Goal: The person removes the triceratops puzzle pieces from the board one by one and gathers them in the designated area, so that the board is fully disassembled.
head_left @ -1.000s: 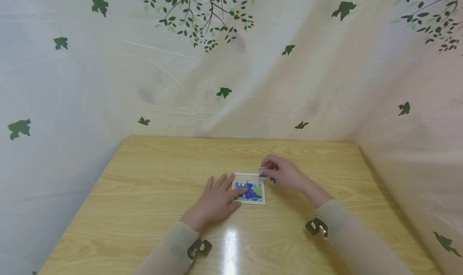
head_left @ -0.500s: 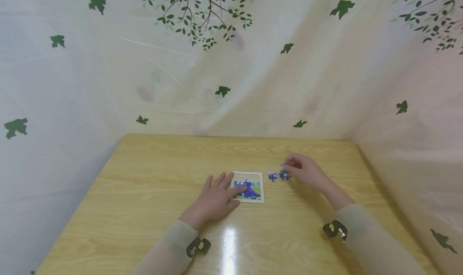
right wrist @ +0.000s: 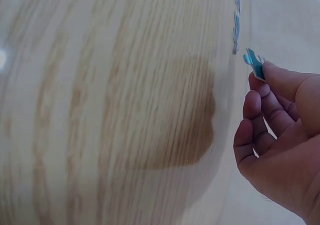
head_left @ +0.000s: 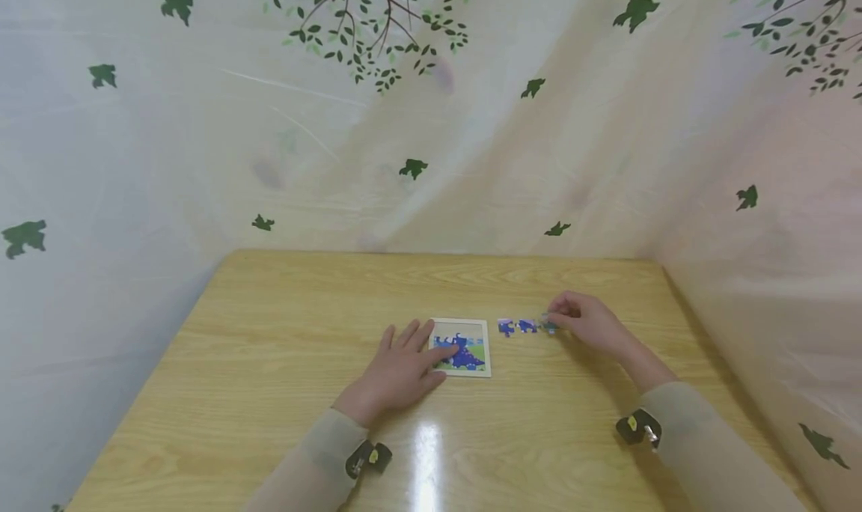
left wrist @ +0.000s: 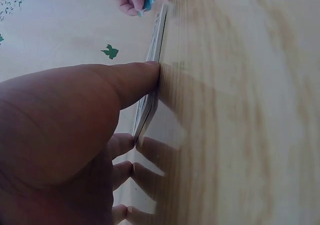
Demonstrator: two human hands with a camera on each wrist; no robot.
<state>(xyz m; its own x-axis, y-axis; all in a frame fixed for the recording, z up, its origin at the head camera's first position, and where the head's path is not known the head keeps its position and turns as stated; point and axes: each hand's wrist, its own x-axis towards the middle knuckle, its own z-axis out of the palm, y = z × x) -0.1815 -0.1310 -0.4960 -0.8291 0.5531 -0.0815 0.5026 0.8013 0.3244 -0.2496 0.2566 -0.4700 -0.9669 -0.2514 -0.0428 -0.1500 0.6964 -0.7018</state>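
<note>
A small square jigsaw puzzle in a pale frame lies on the table, its lower part filled with a blue dinosaur picture and its top strip bare. My left hand rests across its left side, fingers spread, index finger over the picture; in the left wrist view the thumb touches the frame's edge. Between thumb and index finger my right hand pinches a teal-blue puzzle piece, held just above the table. Two loose blue-purple pieces, a left one and a right one, lie in a row right of the frame.
The wood-grain table carries all of this. Behind it hangs a pale curtain printed with leaves and birds, which also runs along both sides. Each wrist wears a small dark camera.
My right hand has moved right, away from the frame, carrying a puzzle piece past the two loose ones, which now show fully. The left hand stays on the frame.
</note>
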